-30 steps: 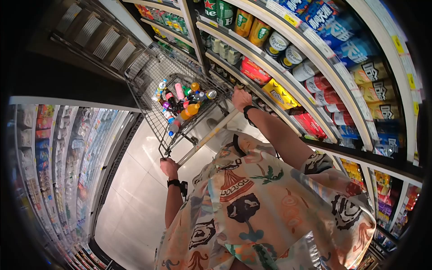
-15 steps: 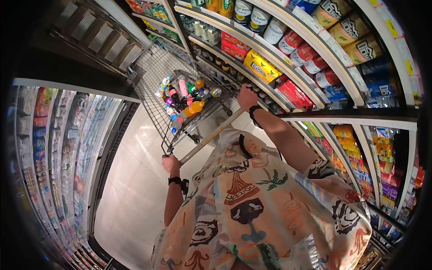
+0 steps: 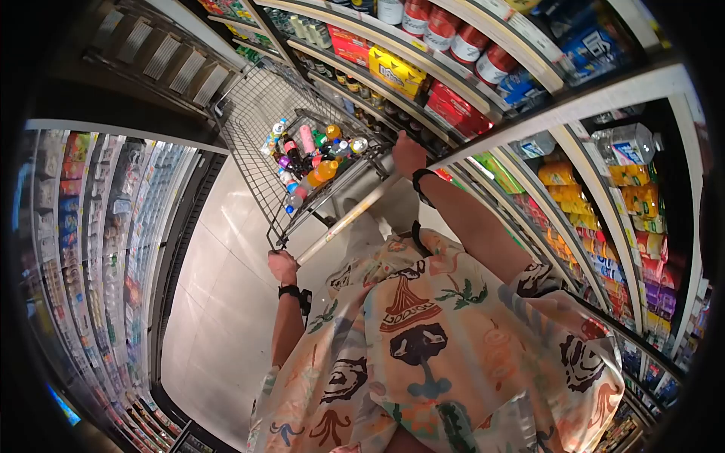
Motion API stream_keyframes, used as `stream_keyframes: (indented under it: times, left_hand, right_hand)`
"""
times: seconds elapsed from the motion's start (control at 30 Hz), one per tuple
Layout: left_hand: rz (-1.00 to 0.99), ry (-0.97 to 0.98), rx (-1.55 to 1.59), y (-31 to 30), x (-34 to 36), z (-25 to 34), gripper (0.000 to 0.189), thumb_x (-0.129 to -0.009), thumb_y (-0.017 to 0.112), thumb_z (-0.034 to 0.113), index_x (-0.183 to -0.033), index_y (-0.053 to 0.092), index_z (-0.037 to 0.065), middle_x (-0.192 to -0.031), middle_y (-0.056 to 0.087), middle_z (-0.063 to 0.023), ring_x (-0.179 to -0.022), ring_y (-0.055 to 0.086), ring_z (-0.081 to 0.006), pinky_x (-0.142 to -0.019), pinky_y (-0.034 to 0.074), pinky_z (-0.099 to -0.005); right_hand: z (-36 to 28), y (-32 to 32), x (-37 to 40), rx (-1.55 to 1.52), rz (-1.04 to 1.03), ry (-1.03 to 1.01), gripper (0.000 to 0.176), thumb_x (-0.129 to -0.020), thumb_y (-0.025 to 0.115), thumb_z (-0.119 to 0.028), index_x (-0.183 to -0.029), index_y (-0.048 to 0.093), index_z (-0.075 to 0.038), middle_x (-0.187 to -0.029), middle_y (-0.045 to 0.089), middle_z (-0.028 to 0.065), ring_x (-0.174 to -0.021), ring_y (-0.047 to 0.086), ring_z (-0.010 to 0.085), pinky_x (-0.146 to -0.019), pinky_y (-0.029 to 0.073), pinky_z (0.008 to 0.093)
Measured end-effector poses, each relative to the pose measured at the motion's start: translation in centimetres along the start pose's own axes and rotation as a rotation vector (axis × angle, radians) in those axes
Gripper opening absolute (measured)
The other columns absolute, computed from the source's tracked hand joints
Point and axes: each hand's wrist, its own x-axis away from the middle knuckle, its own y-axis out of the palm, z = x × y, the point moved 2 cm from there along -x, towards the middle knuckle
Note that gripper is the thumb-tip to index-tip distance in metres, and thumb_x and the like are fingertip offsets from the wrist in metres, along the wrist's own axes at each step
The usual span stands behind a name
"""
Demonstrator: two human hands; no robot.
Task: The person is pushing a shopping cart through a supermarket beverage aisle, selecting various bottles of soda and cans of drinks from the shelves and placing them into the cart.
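Observation:
My left hand (image 3: 283, 266) is wrapped around the near-left end of the pale handle bar (image 3: 349, 218) of a shopping cart. My right hand (image 3: 408, 154) grips the bar's other end, close to the right-hand shelves. Ahead of the bar, the wire basket (image 3: 245, 162) of the cart holds several bottles lying in a heap. Among them are an orange drink bottle (image 3: 322, 173), a pink bottle (image 3: 306, 139) and a dark bottle (image 3: 290, 145). Both wrists wear black bands.
Drink shelves (image 3: 430, 45) line the right side, with a yellow carton (image 3: 396, 72) and red cartons (image 3: 458, 108) low down. Shelves of bottles (image 3: 109, 249) run along the left. A stepped rack (image 3: 158, 57) stands at the far left. Pale floor (image 3: 219, 302) lies between.
The right-hand shelves have shifted up and left in view, as though the cart and I moved back past them. Both hands stay on the handle bar.

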Motion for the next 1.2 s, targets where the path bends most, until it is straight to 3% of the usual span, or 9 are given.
stream_keyframes:
  times: [0.03, 0.3, 0.33, 0.37, 0.63, 0.7, 0.87, 1.0, 1.2]
  left_hand:
    - [-0.01, -0.021, 0.017, -0.4, 1.8, 1.0, 0.029, -0.094, 0.053, 0.019, -0.095, 0.065, -0.007, -0.071, 0.07, -0.0201, -0.071, 0.072, -0.0365, -0.069, 0.056, -0.0467]
    - [-0.043, -0.042, -0.086, 0.9, 13.7, 0.0, 0.027, -0.091, 0.055, 0.021, -0.091, 0.065, -0.004, -0.085, 0.071, -0.0273, -0.084, 0.071, -0.0453, -0.076, 0.056, -0.0523]
    - [-0.043, -0.031, -0.076, 1.2, 14.8, -0.4, 0.027, -0.091, 0.055, 0.021, -0.091, 0.065, -0.004, -0.085, 0.071, -0.0273, -0.084, 0.071, -0.0453, -0.076, 0.056, -0.0523]
    - [-0.061, -0.039, -0.067, 1.4, 16.1, -1.0, 0.028, -0.091, 0.055, 0.021, -0.092, 0.065, -0.005, -0.087, 0.071, -0.0284, -0.086, 0.07, -0.0468, -0.077, 0.055, -0.0533]
    - [-0.079, -0.01, -0.06, 1.6, 25.8, -2.6, 0.028, -0.09, 0.057, 0.021, -0.095, 0.063, -0.006, -0.091, 0.071, -0.0288, -0.089, 0.068, -0.0484, -0.08, 0.054, -0.0546]
    - [-0.057, -0.004, -0.082, 1.9, 28.0, -2.7, 0.028, -0.09, 0.057, 0.021, -0.095, 0.063, -0.006, -0.092, 0.07, -0.0293, -0.089, 0.068, -0.0483, -0.08, 0.054, -0.0549]
    - [0.018, 0.064, -0.145, 1.9, 33.7, -4.4, 0.028, -0.091, 0.057, 0.022, -0.095, 0.063, -0.005, -0.092, 0.07, -0.0292, -0.09, 0.067, -0.0487, -0.08, 0.054, -0.0555]
    - [0.017, 0.04, -0.116, 2.1, 38.5, -6.1, 0.028, -0.091, 0.057, 0.022, -0.094, 0.063, -0.005, -0.091, 0.07, -0.0299, -0.09, 0.067, -0.0489, -0.08, 0.054, -0.0561]
    - [0.057, 0.048, -0.109, 2.9, 46.8, -8.5, 0.027, -0.092, 0.056, 0.021, -0.093, 0.063, -0.005, -0.089, 0.069, -0.0305, -0.086, 0.067, -0.0505, -0.075, 0.054, -0.0582]
  right_hand:
    - [1.2, 0.1, 0.9, 0.006, 0.014, -0.015, 0.047, -0.095, 0.051, -0.015, -0.139, 0.046, 0.001, -0.093, 0.071, 0.0206, -0.084, 0.071, 0.0393, -0.074, 0.057, 0.0518]
    - [9.8, -2.0, 10.7, -0.07, 0.108, -0.082, 0.029, -0.094, 0.054, -0.019, -0.117, 0.053, -0.002, -0.09, 0.071, 0.0179, -0.089, 0.068, 0.0412, -0.078, 0.053, 0.0534]
    - [11.0, -2.0, 11.0, -0.357, -0.001, 0.015, 0.031, -0.095, 0.056, -0.022, -0.118, 0.053, -0.002, -0.092, 0.071, 0.0174, -0.09, 0.068, 0.0398, -0.079, 0.053, 0.0535]
    - [11.9, -2.1, 12.3, -0.083, 0.064, -0.038, 0.03, -0.096, 0.054, -0.021, -0.119, 0.055, -0.003, -0.091, 0.072, 0.0174, -0.087, 0.069, 0.0397, -0.08, 0.052, 0.0531]
    - [18.0, -3.4, 20.1, -0.071, 0.029, 0.002, 0.045, -0.091, 0.054, -0.01, -0.134, 0.051, 0.001, -0.088, 0.074, 0.0187, -0.09, 0.071, 0.0375, -0.095, 0.047, 0.0497]
    - [19.6, -3.1, 21.7, -0.068, 0.046, -0.069, 0.052, -0.089, 0.063, -0.018, -0.135, 0.051, 0.002, -0.09, 0.071, 0.0223, -0.085, 0.069, 0.0408, -0.076, 0.054, 0.0523]
    - [22.8, -3.6, 26.4, -0.044, 0.044, -0.077, 0.052, -0.091, 0.061, -0.017, -0.138, 0.05, 0.0, -0.09, 0.071, 0.0211, -0.086, 0.07, 0.0406, -0.076, 0.055, 0.0525]
    - [25.5, -3.8, 31.0, -0.077, 0.011, -0.014, 0.025, -0.092, 0.061, -0.018, -0.113, 0.055, -0.006, -0.096, 0.071, 0.0206, -0.093, 0.069, 0.0413, -0.082, 0.055, 0.0522]
    - [30.6, -3.1, 38.1, -0.06, -0.009, -0.024, 0.025, -0.093, 0.059, -0.014, -0.115, 0.053, -0.005, -0.096, 0.07, 0.0215, -0.092, 0.069, 0.0416, -0.081, 0.054, 0.053]
